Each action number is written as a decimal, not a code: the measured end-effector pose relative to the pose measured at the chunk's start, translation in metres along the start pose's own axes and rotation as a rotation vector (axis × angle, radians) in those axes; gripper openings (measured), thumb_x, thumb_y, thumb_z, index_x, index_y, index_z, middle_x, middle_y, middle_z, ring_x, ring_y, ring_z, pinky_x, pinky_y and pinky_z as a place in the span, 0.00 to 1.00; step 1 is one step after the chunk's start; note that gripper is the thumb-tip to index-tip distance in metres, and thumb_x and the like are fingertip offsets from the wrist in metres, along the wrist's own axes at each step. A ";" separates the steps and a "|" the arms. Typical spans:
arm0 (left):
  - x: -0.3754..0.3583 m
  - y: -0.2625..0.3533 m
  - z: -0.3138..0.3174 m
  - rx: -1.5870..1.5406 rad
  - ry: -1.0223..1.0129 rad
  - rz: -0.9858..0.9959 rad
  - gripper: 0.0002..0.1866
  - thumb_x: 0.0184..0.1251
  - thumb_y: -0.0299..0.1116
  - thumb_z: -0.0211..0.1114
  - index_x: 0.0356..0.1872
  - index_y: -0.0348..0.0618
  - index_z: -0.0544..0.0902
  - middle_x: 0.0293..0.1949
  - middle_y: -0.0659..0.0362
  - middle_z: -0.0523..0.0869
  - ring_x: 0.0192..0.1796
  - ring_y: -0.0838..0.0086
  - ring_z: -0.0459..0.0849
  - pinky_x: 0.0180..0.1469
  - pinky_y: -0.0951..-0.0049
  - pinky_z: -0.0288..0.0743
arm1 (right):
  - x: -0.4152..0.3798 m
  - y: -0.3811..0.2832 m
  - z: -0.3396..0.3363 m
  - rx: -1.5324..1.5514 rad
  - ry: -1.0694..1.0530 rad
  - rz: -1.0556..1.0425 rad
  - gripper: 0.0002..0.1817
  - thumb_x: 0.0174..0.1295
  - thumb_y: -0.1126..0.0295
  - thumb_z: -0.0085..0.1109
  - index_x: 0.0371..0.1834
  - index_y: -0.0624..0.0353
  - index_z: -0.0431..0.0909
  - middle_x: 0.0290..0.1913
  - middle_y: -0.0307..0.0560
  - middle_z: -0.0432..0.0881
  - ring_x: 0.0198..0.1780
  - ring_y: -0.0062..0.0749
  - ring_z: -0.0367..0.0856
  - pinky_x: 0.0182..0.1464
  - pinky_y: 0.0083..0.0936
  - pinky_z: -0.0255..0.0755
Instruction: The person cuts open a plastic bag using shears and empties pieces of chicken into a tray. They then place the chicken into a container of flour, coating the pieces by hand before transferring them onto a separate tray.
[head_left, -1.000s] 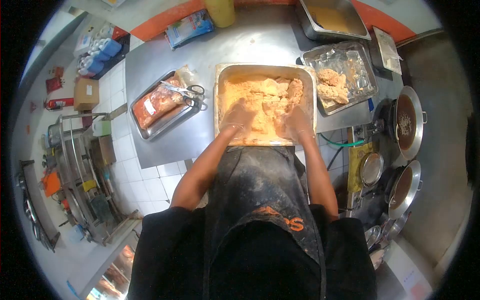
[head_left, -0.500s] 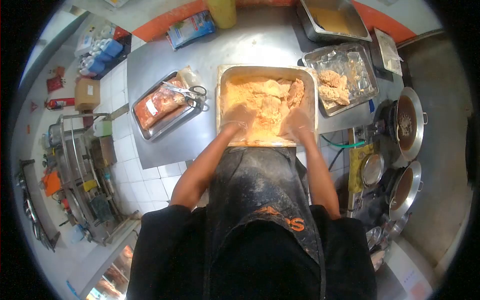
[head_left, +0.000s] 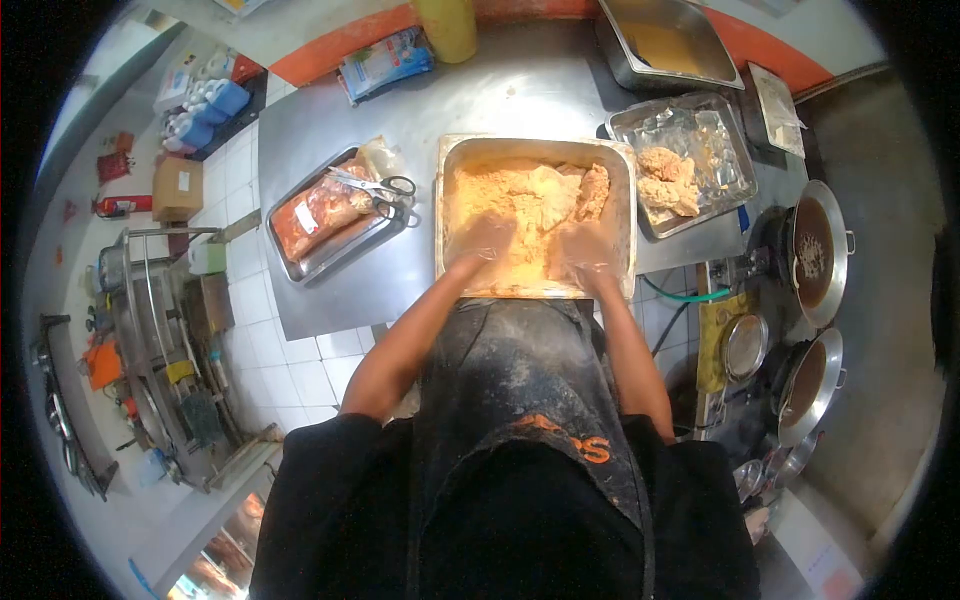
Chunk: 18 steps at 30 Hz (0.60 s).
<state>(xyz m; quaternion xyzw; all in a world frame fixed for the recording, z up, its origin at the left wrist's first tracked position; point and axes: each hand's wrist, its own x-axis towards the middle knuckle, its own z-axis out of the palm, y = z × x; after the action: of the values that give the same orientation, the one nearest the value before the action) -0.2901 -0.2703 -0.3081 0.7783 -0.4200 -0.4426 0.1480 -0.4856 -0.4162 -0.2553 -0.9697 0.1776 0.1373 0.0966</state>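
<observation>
A deep metal pan [head_left: 443, 200] stands at the table's front edge, holding orange-tinted flour [head_left: 485, 185] and several flour-coated pieces of what looks like chicken [head_left: 548, 200]. Inside its near left part is my left hand [head_left: 484, 240], in a clear plastic glove, down in the flour. My right hand [head_left: 588, 248], gloved likewise, is at the near right part, beside the coated pieces. Both hands are smeared by motion, so their fingers do not show clearly. One coated piece [head_left: 593, 192] leans by the pan's right wall.
Left of the pan, a tray [head_left: 290, 268] holds bagged raw meat [head_left: 318, 218] with scissors [head_left: 385, 187] on top. To the right, another tray [head_left: 745, 180] carries coated pieces [head_left: 667, 182]. Two pans of brown liquid [head_left: 815, 245] stand at far right. A deep container [head_left: 625, 72] is behind.
Both hands have moved slightly inward, closer together, within the pan. The coated pieces in the middle have shifted, and more of a broad pale piece shows.
</observation>
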 end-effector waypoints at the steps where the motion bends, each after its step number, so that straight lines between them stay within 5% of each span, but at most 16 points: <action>1: -0.007 0.005 0.011 0.003 -0.002 0.000 0.26 0.81 0.48 0.47 0.64 0.37 0.74 0.67 0.46 0.74 0.70 0.64 0.70 0.72 0.61 0.61 | 0.008 -0.021 -0.007 0.265 -0.018 0.112 0.23 0.64 0.56 0.59 0.36 0.73 0.83 0.33 0.65 0.86 0.33 0.52 0.85 0.39 0.44 0.75; 3: -0.028 0.027 0.038 -0.390 0.387 0.230 0.22 0.77 0.47 0.49 0.48 0.37 0.82 0.46 0.48 0.86 0.49 0.62 0.84 0.55 0.60 0.74 | 0.009 -0.029 -0.009 0.532 -0.032 0.234 0.23 0.63 0.56 0.61 0.35 0.73 0.83 0.32 0.65 0.85 0.30 0.49 0.85 0.37 0.45 0.75; 6: -0.023 0.028 0.010 -0.373 0.231 0.151 0.19 0.77 0.43 0.49 0.53 0.40 0.81 0.52 0.48 0.85 0.55 0.63 0.83 0.60 0.61 0.73 | 0.006 -0.009 -0.006 1.325 -0.078 0.514 0.19 0.62 0.56 0.67 0.31 0.65 0.83 0.23 0.42 0.79 0.23 0.26 0.73 0.27 0.33 0.69; 7: -0.023 0.038 0.002 -0.372 0.233 0.154 0.19 0.77 0.43 0.49 0.53 0.40 0.81 0.52 0.48 0.85 0.55 0.63 0.83 0.60 0.61 0.73 | -0.009 -0.023 -0.053 1.466 -0.050 0.578 0.16 0.64 0.59 0.65 0.31 0.64 0.82 0.24 0.37 0.76 0.23 0.23 0.70 0.25 0.30 0.67; 9: -0.031 0.055 -0.008 -1.216 0.279 -0.368 0.18 0.77 0.40 0.49 0.55 0.42 0.80 0.55 0.48 0.84 0.58 0.62 0.83 0.61 0.61 0.72 | -0.011 -0.004 -0.033 1.552 0.000 0.590 0.16 0.64 0.59 0.66 0.31 0.64 0.82 0.24 0.38 0.77 0.23 0.23 0.71 0.25 0.30 0.66; 10: -0.035 0.055 -0.021 -1.215 0.280 -0.368 0.18 0.77 0.40 0.49 0.55 0.42 0.80 0.55 0.48 0.84 0.58 0.62 0.83 0.61 0.61 0.72 | -0.011 -0.004 -0.040 1.631 0.051 0.596 0.16 0.63 0.59 0.67 0.32 0.64 0.83 0.24 0.38 0.78 0.23 0.23 0.72 0.24 0.30 0.65; 12: -0.045 0.046 -0.048 0.060 0.225 -0.003 0.18 0.79 0.40 0.47 0.54 0.40 0.80 0.52 0.46 0.85 0.58 0.59 0.83 0.61 0.59 0.73 | -0.012 -0.005 -0.043 1.471 0.044 0.690 0.20 0.62 0.55 0.67 0.36 0.65 0.83 0.26 0.44 0.81 0.24 0.26 0.76 0.25 0.31 0.67; 13: -0.027 0.026 -0.030 0.062 0.222 -0.008 0.18 0.79 0.40 0.47 0.54 0.40 0.80 0.52 0.46 0.85 0.58 0.59 0.83 0.61 0.59 0.73 | -0.011 -0.005 -0.035 1.086 0.037 0.603 0.23 0.64 0.52 0.65 0.35 0.67 0.83 0.29 0.50 0.83 0.29 0.32 0.79 0.31 0.36 0.70; 15: 0.024 -0.025 0.025 0.291 0.398 0.488 0.30 0.83 0.52 0.39 0.47 0.34 0.81 0.48 0.40 0.85 0.53 0.48 0.82 0.56 0.55 0.73 | -0.003 -0.015 -0.008 0.614 0.197 0.433 0.32 0.65 0.43 0.60 0.36 0.70 0.83 0.31 0.61 0.85 0.34 0.42 0.84 0.40 0.43 0.74; 18: 0.002 0.050 0.005 0.142 0.202 0.233 0.20 0.79 0.40 0.47 0.53 0.36 0.80 0.50 0.43 0.85 0.58 0.54 0.82 0.59 0.59 0.75 | 0.001 -0.048 -0.068 1.016 0.185 0.429 0.29 0.65 0.49 0.63 0.30 0.73 0.82 0.21 0.53 0.79 0.27 0.34 0.80 0.31 0.39 0.74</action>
<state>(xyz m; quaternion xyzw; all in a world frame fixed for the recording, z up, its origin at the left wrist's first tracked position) -0.3194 -0.3012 -0.2820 0.7732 -0.5208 -0.3113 0.1843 -0.4512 -0.3880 -0.1851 -0.7514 0.4224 -0.0347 0.5056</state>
